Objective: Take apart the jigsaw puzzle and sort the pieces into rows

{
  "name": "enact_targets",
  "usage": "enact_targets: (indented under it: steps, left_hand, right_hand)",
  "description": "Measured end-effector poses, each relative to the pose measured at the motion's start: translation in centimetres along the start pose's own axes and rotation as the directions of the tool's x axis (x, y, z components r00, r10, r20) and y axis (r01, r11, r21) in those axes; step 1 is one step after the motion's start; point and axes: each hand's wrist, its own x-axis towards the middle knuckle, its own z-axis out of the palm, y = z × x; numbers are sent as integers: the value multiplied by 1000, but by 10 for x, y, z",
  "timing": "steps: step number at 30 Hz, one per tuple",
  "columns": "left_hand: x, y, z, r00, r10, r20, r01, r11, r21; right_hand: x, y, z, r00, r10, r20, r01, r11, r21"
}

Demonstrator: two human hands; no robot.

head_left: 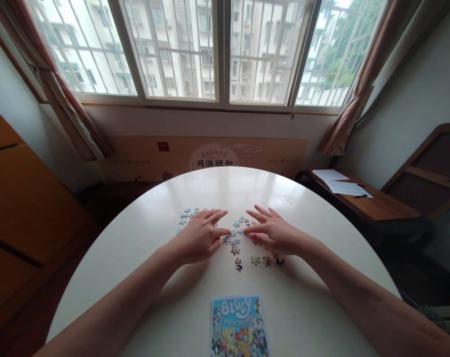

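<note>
Small jigsaw pieces lie loose on a round white table. My left hand (204, 235) is over the left group, fingers spread, its index fingertip touching a light blue piece (233, 233) near the middle. Opposite it, my right hand (271, 230) has its fingers apart, with a fingertip at another small blue piece (240, 232). Both palms face down and hide some pieces. Nearer the front are a yellow-green piece (255, 260), a brown piece (266, 261) and a dark piece (279, 260). A colourful Bluey picture card (239, 327) lies flat at the front.
The white table (154, 317) has a curved far edge below the window. To the right, a wooden side table (388, 206) bears paper sheets (347, 188) and a pen (360, 196). An orange wooden cabinet (27, 198) stands at the left.
</note>
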Motion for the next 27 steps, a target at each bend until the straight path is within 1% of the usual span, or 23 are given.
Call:
enact_targets:
  steps: [3, 6, 8, 11, 14, 20, 23, 27]
  left_hand:
    - [0, 0, 3, 1000, -3, -1, 3, 1000, -15]
    - [0, -1, 7, 1000, 8, -23, -9, 1000, -25]
    - [0, -2, 9, 998, 29, -47, -29, 999, -16]
    - [0, -5, 10, 992, 57, -114, -57, 998, 7]
    - [1, -9, 10, 983, 67, -169, -63, 998, 32]
    - [1, -15, 10, 972, 74, -224, -65, 997, 49]
    - [0, -16, 11, 968, 76, -238, -66, 996, 53]
    - [0, -18, 11, 964, 81, -254, -69, 996, 53]
  right_hand:
    - [-2, 7, -5, 997, 45, -62, -44, 999, 14]
    - [-4, 18, -6, 979, 129, -158, -125, 992, 32]
    - [-5, 24, -5, 969, 164, -183, -158, 986, 43]
    - [-4, 29, 0, 970, 175, -170, -166, 984, 69]
    - [-1, 27, 5, 978, 157, -138, -145, 985, 92]
    - [3, 24, 9, 986, 136, -99, -124, 985, 119]
    - [1, 29, 5, 981, 150, -121, -132, 980, 147]
    - [-2, 36, 2, 962, 194, -193, -165, 973, 159]
